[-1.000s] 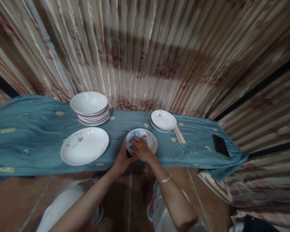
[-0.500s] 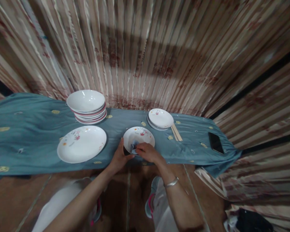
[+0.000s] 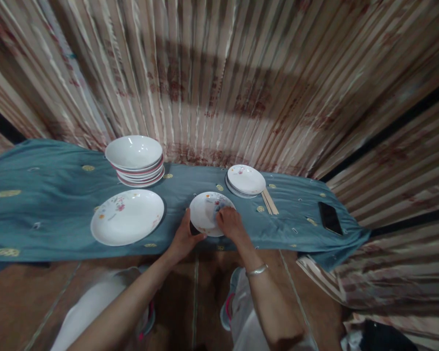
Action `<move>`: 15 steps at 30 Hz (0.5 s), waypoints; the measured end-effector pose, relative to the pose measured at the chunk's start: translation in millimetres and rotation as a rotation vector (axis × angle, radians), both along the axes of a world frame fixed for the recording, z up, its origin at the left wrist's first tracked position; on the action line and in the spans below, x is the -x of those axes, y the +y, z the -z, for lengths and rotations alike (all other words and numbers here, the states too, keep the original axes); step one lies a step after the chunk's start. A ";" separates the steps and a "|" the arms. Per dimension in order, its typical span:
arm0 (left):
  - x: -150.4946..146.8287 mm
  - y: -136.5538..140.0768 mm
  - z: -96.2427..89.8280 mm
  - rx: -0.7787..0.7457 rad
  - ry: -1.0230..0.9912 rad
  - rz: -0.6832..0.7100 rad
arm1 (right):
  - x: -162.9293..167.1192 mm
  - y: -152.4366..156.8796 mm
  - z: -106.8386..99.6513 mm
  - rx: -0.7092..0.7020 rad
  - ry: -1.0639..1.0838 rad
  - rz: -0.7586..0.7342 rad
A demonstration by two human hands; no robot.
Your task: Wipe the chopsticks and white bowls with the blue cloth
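A small white plate (image 3: 204, 213) with a floral rim lies on the cloth in front of me. My left hand (image 3: 185, 237) grips its near left edge, thumb along the front and fingers at the side. Over the plate's right part, my right hand (image 3: 229, 222) is closed and pressed to the surface. It holds a bluish cloth (image 3: 218, 207), mostly hidden under the fingers. To the left lies a large oval plate (image 3: 131, 219) with flowers on it.
Behind the oval plate stands a stack of bowls and plates (image 3: 135, 153). Back right are stacked small plates (image 3: 246, 180) beside wooden chopsticks (image 3: 269, 201). A black phone (image 3: 329, 218) lies near the right end of the blue tablecloth (image 3: 58, 195). Pleated curtains (image 3: 212, 87) hang behind.
My right hand has moved with the cloth from the plate's near middle to its right side. My left hand keeps its grip on the edge. The view has shifted slightly.
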State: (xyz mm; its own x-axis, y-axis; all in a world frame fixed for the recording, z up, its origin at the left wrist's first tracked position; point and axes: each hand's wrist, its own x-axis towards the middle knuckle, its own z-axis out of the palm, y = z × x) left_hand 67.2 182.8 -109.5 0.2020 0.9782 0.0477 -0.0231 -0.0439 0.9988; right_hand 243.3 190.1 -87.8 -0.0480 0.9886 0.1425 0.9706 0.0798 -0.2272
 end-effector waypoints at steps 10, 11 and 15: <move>0.2 0.8 6.9 0.049 0.037 -0.007 | 23.3 1.5 -13.1 0.030 0.189 -0.257; 0.3 0.7 6.6 0.050 0.029 -0.004 | 24.8 0.4 -14.7 0.041 0.212 -0.286; 0.3 0.2 4.0 0.046 0.014 -0.003 | 26.5 -5.8 -19.5 0.078 0.269 -0.388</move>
State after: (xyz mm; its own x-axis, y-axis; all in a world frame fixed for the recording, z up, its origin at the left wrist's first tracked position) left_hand 66.9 183.0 -113.4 0.1997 0.9799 0.0001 -0.0088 0.0017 1.0000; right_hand 216.8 184.4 -68.3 -0.3870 0.9133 0.1268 0.7783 0.3973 -0.4863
